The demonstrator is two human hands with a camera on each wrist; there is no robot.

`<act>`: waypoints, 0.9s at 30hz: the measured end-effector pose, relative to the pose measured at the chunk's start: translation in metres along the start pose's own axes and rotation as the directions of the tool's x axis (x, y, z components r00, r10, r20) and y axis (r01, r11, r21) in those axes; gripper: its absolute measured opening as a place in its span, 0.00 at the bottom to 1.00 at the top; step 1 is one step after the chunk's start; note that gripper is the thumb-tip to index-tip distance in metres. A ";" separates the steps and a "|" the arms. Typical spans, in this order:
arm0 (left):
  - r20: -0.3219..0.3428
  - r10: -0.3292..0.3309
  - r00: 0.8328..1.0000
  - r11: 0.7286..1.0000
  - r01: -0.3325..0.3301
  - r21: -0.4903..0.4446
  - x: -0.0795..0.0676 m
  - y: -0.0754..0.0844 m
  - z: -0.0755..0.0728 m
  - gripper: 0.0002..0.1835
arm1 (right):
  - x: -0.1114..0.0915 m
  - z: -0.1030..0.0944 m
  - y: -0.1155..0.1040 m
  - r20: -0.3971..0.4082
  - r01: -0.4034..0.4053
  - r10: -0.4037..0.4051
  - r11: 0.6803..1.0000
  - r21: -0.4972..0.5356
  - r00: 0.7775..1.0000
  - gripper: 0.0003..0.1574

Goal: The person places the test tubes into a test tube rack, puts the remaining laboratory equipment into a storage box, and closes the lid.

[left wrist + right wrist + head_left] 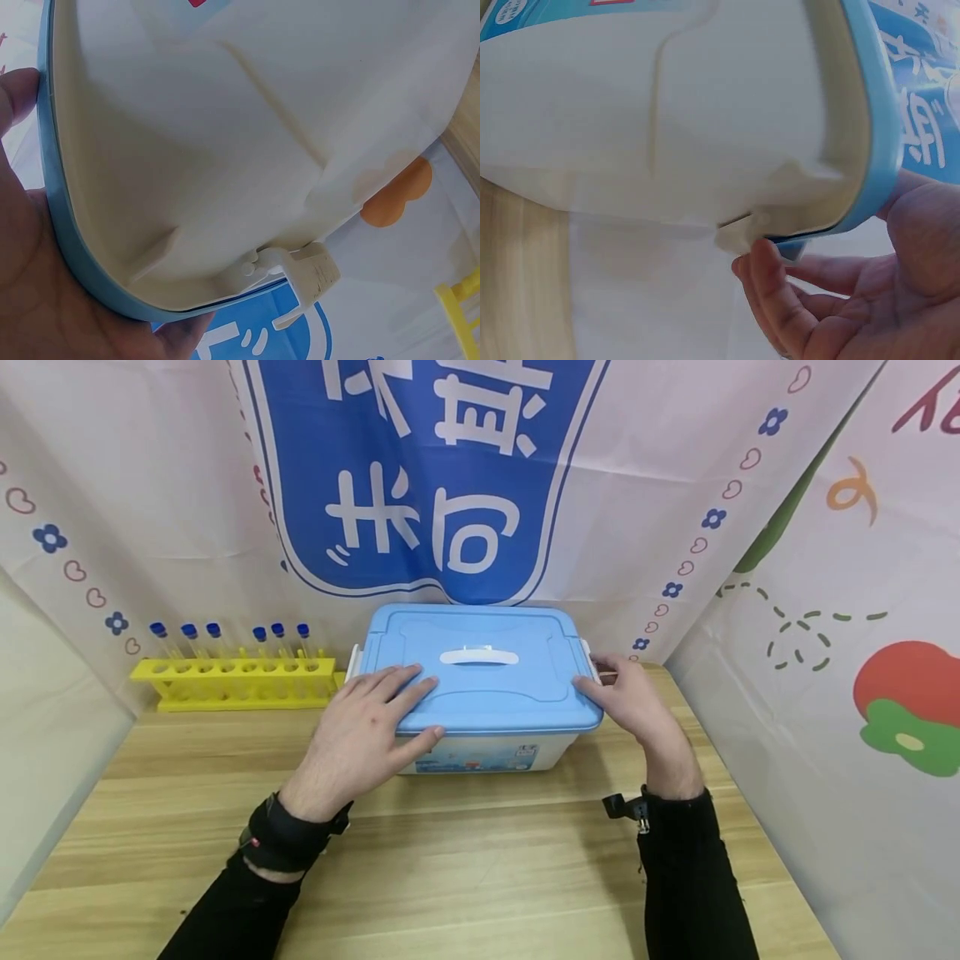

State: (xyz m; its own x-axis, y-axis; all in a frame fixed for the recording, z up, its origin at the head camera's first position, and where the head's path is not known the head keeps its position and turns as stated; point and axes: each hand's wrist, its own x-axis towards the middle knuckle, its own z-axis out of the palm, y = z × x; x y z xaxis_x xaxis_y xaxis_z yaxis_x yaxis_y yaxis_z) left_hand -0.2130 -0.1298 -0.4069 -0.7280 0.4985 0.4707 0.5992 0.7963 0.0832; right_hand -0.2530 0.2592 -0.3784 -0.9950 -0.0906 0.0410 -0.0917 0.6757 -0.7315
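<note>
A storage box point(562, 752) with a light blue lid point(480, 687) stands on the table, a small white handle point(478, 657) folded on top. My left hand point(356, 731) rests on the lid's left front corner, its fingers extended over the top and edge. At the right end, my right hand point(633, 697) has its thumb on the lid and its fingers curled at the white side latch point(742, 232). The other latch point(311, 277), at the left end, is swung outward. The box's contents are hidden.
A yellow test tube rack point(240, 697) holding several blue-capped tubes stands left of the box. The wooden table point(465, 860) stretches toward me. Printed cloth point(660, 468) hangs behind the box and at the sides.
</note>
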 end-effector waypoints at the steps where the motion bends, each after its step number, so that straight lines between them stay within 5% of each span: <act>1: 0.000 -0.001 1.000 1.000 0.001 -0.002 0.000 0.000 0.000 0.39 | -0.001 0.000 -0.002 -0.014 0.010 -0.011 1.000 -0.024 1.000 0.43; 14: -0.008 0.008 1.000 1.000 -0.008 -0.008 -0.001 0.000 -0.001 0.39 | -0.011 0.006 -0.019 -0.078 0.011 -0.029 0.974 -0.228 0.997 0.34; 18: 0.012 0.014 1.000 1.000 -0.014 -0.004 -0.001 -0.001 -0.002 0.39 | -0.012 0.001 -0.015 -0.033 0.166 -0.186 0.934 -0.316 0.982 0.34; 22: 0.028 0.006 1.000 1.000 -0.006 -0.010 -0.001 -0.001 -0.006 0.40 | -0.016 -0.002 -0.017 0.089 0.383 -0.378 0.845 -0.372 0.922 0.35; 24: 0.034 -0.003 0.999 1.000 0.004 -0.020 -0.001 -0.002 -0.009 0.40 | -0.018 0.000 -0.020 0.160 0.438 -0.409 0.815 -0.379 0.898 0.39; 27: 0.038 -0.025 0.999 0.998 0.027 -0.050 0.000 -0.005 -0.012 0.39 | -0.020 0.005 -0.024 0.223 0.450 -0.391 0.799 -0.398 0.893 0.46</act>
State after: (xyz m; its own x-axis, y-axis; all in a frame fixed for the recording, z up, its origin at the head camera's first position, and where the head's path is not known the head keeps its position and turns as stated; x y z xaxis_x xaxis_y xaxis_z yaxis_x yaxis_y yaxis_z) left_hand -0.2119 -0.1383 -0.3966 -0.7548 0.4911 0.4349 0.5954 0.7911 0.1400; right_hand -0.2308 0.2408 -0.3649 -0.8438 -0.5087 0.1709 -0.5364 0.7906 -0.2953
